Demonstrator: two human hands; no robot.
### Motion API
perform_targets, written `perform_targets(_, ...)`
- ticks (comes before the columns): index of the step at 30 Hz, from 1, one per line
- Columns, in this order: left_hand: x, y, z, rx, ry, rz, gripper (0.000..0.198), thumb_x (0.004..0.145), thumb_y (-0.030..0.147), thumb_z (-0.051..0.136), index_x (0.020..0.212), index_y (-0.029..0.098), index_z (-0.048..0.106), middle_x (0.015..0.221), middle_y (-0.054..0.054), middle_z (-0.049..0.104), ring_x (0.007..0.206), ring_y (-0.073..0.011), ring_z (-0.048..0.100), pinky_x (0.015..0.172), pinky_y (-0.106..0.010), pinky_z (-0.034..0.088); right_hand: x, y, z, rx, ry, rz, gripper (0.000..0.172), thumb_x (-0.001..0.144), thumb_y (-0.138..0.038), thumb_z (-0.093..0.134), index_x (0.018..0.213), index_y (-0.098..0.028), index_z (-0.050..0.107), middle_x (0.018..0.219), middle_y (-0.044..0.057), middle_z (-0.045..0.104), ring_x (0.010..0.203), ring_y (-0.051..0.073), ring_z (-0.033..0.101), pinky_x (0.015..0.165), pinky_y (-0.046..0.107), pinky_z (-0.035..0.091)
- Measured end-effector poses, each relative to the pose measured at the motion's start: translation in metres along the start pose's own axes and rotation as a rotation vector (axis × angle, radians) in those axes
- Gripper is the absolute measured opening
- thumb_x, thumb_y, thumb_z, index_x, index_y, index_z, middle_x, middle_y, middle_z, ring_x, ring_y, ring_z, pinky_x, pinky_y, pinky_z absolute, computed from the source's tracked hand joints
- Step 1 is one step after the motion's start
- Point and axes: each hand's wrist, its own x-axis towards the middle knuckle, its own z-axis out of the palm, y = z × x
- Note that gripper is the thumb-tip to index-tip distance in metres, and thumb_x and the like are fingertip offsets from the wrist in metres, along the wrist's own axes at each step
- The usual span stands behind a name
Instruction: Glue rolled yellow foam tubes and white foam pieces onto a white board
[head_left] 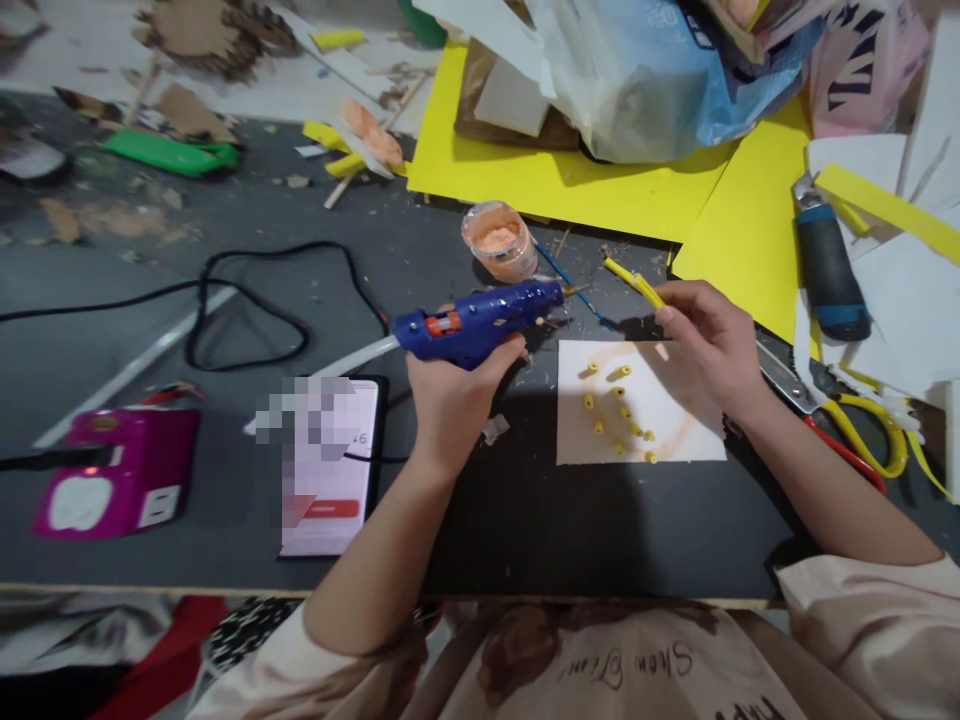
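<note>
My left hand (457, 400) is wrapped round the handle of a blue hot glue gun (480, 318). A white glue stick (358, 357) runs out of its back, and its nozzle points right. Between thumb and fingers, my right hand (709, 330) pinches a thin yellow paper roll (634, 281), which slants up to the left, a little apart from the nozzle. Below lies a white card (675, 400) with a faint peach-coloured ring on it. Several short yellow paper rolls (625, 412) stand on the card's left and middle part.
An open jar of peach paint (496, 240) stands behind the glue gun, beside a blue brush (574, 283). Scissors (862, 435) and a utility knife (832, 265) lie at right. A phone (337, 500), black cable (289, 250) and purple box (124, 470) are at left. Yellow sheets (600, 195) lie behind.
</note>
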Motion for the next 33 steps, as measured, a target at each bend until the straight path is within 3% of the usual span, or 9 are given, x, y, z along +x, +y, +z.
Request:
perform_targets(10,0.002,-0.001,-0.002,-0.111,0.050,0.049,0.022,0.059,0.030,0.074,0.062,0.020,0.054,0.067,0.000,0.063,0.052,-0.0113,0.052,0.053,-0.027,0.047,0.022,-0.027,-0.015,-0.133,-0.264,0.026,0.001,0.080,-0.019,0.063,0.081,-0.019,0.062,0.070,-0.003,0.059,0.058,0.010,0.048,0.056,0.024,0.038)
perform_targets(17,0.002,-0.002,-0.002,-0.115,0.078,0.048,0.022,0.058,0.028,0.074,0.063,0.020,0.055,0.065,0.001,0.062,0.047,-0.0089,0.045,0.047,-0.026,0.041,0.026,-0.029,-0.013,-0.237,-0.373,-0.185,0.013,0.090,-0.023,0.055,0.091,-0.021,0.068,0.086,0.004,0.068,0.075,0.016,0.060,0.068,0.029,0.043)
perform_targets(27,0.002,-0.003,-0.003,-0.085,0.069,0.033,0.019,0.060,0.027,0.074,0.062,0.018,0.057,0.062,0.001,0.062,0.047,-0.0092,0.047,0.046,-0.025,0.039,0.021,-0.032,-0.014,-0.300,-0.328,-0.202,0.009,0.090,-0.025,0.055,0.087,-0.021,0.063,0.084,0.002,0.068,0.072,0.015,0.061,0.066,0.027,0.044)
perform_targets(33,0.002,-0.001,-0.002,-0.067,0.076,0.017,0.020,0.059,0.028,0.073,0.064,0.019,0.056,0.064,0.001,0.063,0.051,-0.0112,0.052,0.048,-0.025,0.043,0.019,-0.031,-0.012,-0.342,-0.378,-0.247,0.014,0.091,-0.021,0.050,0.088,-0.021,0.064,0.088,0.005,0.070,0.079,0.017,0.062,0.068,0.029,0.044)
